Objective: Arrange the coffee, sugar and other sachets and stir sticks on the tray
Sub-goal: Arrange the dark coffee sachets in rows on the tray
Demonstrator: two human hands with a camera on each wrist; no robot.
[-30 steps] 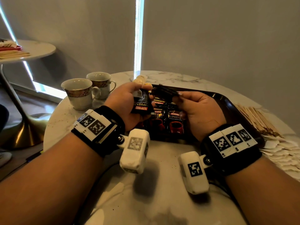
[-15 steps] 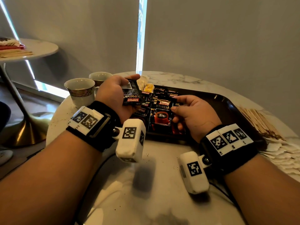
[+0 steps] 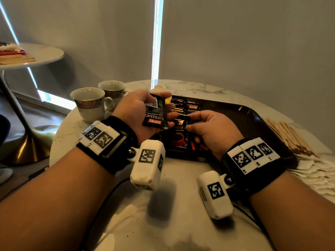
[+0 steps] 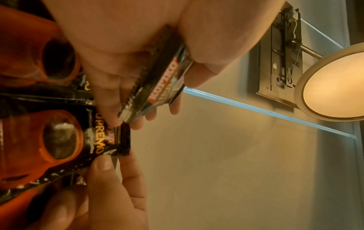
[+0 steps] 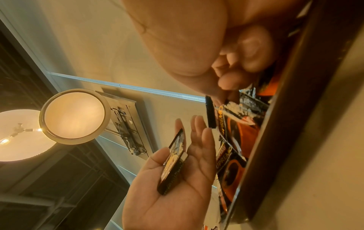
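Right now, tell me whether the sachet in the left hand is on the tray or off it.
Off it. The left hand holds the coffee sachet above the tray.

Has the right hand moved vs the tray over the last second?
Yes. The right hand has dropped from above the tray to a coffee sachet lying in it, pinching that sachet's top edge; it was raised beside the left hand before.

black-red coffee sachets (image 3: 178,134), dark brown tray (image 3: 253,124)
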